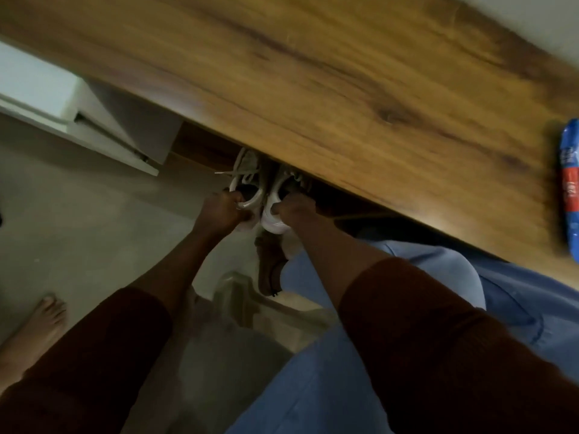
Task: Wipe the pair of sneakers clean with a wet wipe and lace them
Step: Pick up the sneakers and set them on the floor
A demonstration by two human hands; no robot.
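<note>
One view only, head-worn, wide-angle: faces steeply down over the near edge of a wooden table [313, 89] onto the floor [78, 233], frame tilted.

A brown, wood-grain tabletop [313, 73] runs slantwise across the upper part of the view, its near edge in shadow. Beyond its far edge shows a strip of pale wall [539, 14]. To the left, a white cabinet [40, 86] stands on a dull grey floor [78, 233]. The light is dim.
</note>
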